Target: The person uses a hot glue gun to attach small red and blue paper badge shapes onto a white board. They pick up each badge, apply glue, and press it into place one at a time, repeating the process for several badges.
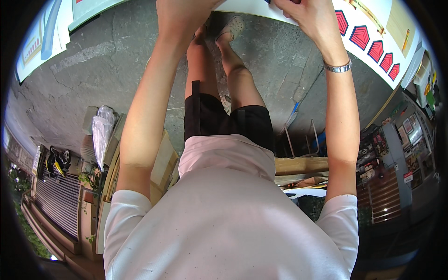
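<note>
A large white printed sheet [254, 7] stretches along the top of the view, with red, dark-edged five-sided emblems [360, 37] on its right part. My right hand [305, 16] is over the sheet's near edge, fingers curled in. Just beside its fingertips a small dark blue thing shows at the frame's edge, too cut off to name. A metal-banded bracelet or watch [338, 66] circles my right wrist. My left hand [184, 16] reaches to the sheet too, but its fingers lie mostly beyond the top edge, so what it touches is hidden.
Cracked grey concrete floor [116, 60] lies under the sheet, my legs and my clog [233, 28]. A plastic-wrapped bundle [103, 128] stands at left. Wooden boards [301, 165] and a thin metal frame [298, 140] are behind me at right. A blue-handled tool [294, 109] is near the frame.
</note>
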Demonstrator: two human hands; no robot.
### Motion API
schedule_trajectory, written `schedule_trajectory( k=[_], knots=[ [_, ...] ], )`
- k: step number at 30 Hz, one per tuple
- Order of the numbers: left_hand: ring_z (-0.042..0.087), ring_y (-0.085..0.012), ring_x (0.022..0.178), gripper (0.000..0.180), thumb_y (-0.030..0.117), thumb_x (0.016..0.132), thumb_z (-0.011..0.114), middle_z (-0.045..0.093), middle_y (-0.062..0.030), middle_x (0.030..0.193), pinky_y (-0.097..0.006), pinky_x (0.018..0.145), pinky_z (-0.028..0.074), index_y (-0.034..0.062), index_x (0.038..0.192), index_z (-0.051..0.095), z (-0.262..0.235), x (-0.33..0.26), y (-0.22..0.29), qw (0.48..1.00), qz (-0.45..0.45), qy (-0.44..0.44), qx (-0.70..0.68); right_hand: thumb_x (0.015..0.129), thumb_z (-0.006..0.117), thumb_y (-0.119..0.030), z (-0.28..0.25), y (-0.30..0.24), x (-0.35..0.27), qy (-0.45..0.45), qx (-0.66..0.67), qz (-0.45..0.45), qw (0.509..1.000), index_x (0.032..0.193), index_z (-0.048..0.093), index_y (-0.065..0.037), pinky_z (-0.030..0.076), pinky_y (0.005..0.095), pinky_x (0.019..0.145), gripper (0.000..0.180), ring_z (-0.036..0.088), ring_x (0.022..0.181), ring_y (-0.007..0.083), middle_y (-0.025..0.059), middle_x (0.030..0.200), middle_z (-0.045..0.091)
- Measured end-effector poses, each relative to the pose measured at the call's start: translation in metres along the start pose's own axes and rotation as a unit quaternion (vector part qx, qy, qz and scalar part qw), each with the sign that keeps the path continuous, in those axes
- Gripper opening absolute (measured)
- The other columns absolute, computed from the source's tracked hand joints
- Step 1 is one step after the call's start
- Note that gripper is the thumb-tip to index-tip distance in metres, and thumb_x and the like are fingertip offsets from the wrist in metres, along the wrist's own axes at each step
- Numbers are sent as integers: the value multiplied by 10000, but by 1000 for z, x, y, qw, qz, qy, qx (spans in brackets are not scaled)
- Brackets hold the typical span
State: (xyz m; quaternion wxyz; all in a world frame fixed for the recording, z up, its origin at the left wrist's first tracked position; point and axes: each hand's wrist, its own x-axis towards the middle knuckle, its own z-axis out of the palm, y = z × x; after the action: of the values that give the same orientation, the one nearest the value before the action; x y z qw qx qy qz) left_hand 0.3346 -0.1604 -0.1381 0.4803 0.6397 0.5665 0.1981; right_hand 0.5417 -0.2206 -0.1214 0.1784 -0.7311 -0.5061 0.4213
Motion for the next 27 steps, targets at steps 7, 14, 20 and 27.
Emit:
schedule_trajectory(
  k=[7, 14, 20, 27],
  knots=[
    [594, -96, 615, 207, 153, 791, 812, 687, -76, 657, -282, 584, 467, -45, 789, 753, 4, 5, -5, 1000, 14, 3, 19, 901, 713, -147, 0, 0, 0, 3, -21, 1, 1000, 838, 679, -7, 441, 262, 547, 157, 548, 587, 73, 12, 657, 629],
    [620, -102, 592, 180, 159, 805, 809, 698, -73, 651, -284, 567, 476, -16, 794, 768, 2, 4, -3, 997, -59, -16, 44, 947, 742, -176, -20, 24, -12, 94, 206, 52, 973, 881, 722, -46, 449, 231, 527, 147, 536, 566, 38, -30, 670, 646],
    [569, -42, 674, 232, 233, 826, 843, 680, 12, 730, -215, 609, 444, 20, 911, 804, 2, 5, -11, 999, -32, -27, 29, 971, 733, -168, -2, 43, -42, 232, -62, -149, 959, 1089, 771, -54, 484, 231, 659, 169, 597, 715, 82, 21, 827, 684],
    [545, -30, 661, 209, 206, 841, 841, 655, 31, 719, -207, 590, 412, 15, 915, 801, 1, 6, -18, 999, -18, -42, 9, 971, 713, -170, 15, 14, -43, 147, -187, -197, 951, 1154, 774, -165, 486, 301, 617, 194, 584, 708, 163, 8, 883, 631]
  ],
)
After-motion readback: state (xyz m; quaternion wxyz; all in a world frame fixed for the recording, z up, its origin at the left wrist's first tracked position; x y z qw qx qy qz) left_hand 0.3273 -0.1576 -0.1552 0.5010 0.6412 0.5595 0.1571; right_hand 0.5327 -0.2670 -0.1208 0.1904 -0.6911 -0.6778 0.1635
